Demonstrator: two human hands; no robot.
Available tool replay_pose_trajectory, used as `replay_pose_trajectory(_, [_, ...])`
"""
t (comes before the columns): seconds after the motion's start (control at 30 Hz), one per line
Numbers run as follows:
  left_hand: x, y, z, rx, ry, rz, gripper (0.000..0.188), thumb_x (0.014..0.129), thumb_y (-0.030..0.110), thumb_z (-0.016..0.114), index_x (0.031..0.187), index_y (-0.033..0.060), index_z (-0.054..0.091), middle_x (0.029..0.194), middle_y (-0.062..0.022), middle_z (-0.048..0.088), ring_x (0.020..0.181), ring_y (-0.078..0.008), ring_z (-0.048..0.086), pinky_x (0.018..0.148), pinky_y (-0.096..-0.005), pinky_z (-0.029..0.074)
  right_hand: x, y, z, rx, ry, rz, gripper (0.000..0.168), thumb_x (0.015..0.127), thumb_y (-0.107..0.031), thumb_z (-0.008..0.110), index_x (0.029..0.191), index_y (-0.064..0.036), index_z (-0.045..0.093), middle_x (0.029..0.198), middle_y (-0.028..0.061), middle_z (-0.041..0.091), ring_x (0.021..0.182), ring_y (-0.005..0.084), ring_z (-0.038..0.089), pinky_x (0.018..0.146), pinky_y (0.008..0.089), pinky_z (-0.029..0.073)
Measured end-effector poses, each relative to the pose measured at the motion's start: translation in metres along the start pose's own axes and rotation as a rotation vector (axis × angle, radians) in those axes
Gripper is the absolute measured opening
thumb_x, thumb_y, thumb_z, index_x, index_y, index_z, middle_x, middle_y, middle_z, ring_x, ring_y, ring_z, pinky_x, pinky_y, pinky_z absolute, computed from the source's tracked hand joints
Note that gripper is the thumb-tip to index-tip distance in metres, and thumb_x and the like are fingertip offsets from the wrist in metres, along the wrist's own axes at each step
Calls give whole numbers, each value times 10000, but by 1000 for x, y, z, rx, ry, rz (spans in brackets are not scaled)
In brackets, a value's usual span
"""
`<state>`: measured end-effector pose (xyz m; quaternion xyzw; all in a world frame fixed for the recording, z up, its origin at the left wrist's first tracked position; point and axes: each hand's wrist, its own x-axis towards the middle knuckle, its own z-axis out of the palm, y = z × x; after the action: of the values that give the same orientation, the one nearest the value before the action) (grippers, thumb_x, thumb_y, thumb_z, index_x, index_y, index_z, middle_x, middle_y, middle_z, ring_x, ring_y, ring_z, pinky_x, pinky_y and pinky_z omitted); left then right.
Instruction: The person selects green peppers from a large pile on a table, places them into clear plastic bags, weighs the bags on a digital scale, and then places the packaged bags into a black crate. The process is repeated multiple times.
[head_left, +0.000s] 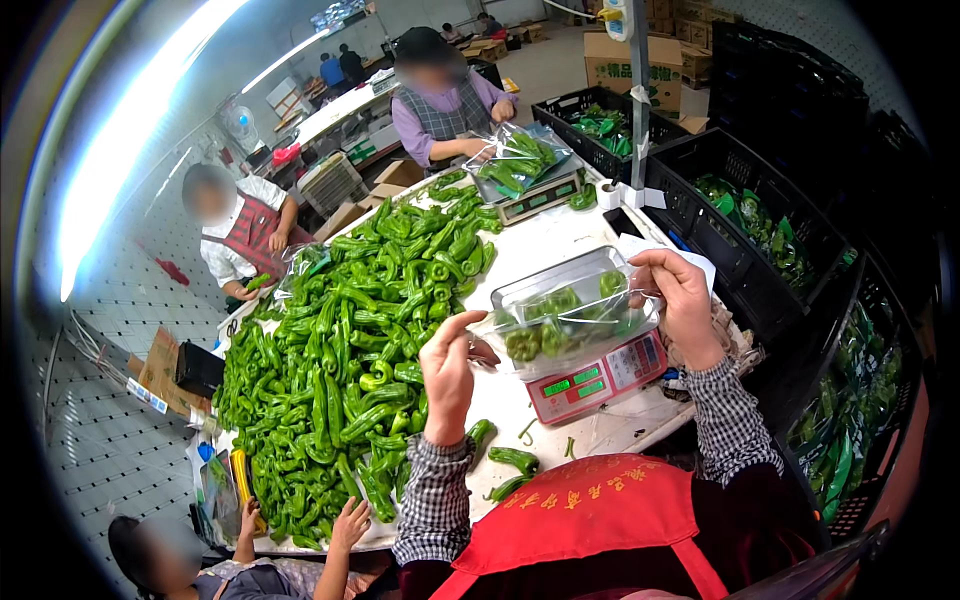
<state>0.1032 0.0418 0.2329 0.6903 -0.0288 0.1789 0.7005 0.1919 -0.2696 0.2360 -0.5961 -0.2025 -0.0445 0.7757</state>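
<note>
A clear plastic bag with green peppers in it (559, 330) is stretched between my two hands, over the metal tray (517, 289) of a red digital scale (600, 375). My left hand (454, 367) pinches the bag's left edge. The bag's right edge is between the thumb and fingers of my right hand (675, 300). Left of my left hand spreads a large heap of long green peppers (337, 360). A few loose peppers (514, 459) and bits of stem lie on the white tabletop near my red apron.
Co-workers stand at the far side, the left side and the lower left of the table. Beyond my hands, a second scale (540, 201) carries a bag of peppers. Black plastic crates (739, 217) with bagged peppers line the right side, near a metal post (639, 97).
</note>
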Motion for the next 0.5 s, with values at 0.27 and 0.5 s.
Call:
replay_pose_trajectory(0.27, [9,-19,6,-171,-48,-254,326,968,40,404,1139,-127,626,899,-221,722,788,-301,756,682,-408,654,-2,26,-16,14,61,231,285,1052,-42,440,1146,24,702,897,96,726,761,158,730,705,278,597])
replay_pose_trajectory(0.5, [1,-69,19,-106,0,-64,331,1045,23,437,1284,-72,647,1023,-169,763,906,-228,760,770,-305,605,-1,54,-29,-129,140,99,288,1079,-67,425,1222,14,661,992,93,730,854,154,721,767,288,579])
